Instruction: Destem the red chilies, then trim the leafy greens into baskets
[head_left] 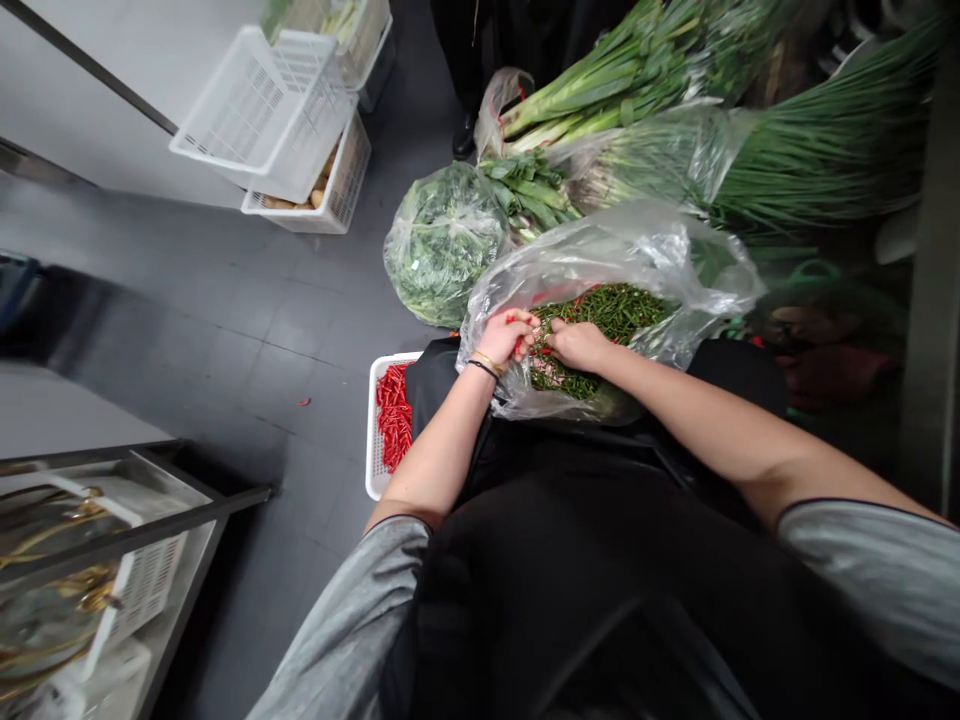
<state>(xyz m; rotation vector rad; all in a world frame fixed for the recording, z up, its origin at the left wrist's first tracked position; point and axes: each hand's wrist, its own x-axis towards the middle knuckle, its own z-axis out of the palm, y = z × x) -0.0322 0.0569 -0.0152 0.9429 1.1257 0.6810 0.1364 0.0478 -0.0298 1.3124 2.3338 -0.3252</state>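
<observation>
My left hand (508, 336) is closed around several red chilies (517, 345) at the mouth of a clear plastic bag (622, 250) that rests on my lap. My right hand (576, 345) is right beside it, fingers pinched on one of those chilies near its stem end. The bag holds a heap of green chili stems (615, 312). A white basket (373, 420) with red chilies (394, 415) in it sits on the floor by my left knee, partly hidden by my black apron.
Bundles of green onions (787, 160) and a bagged bunch of leafy greens (444, 243) lie on the floor ahead. White crates (262, 110) are stacked at the far left. A metal rack (112, 540) stands at the near left. Someone's black shoe (465, 135) shows beyond.
</observation>
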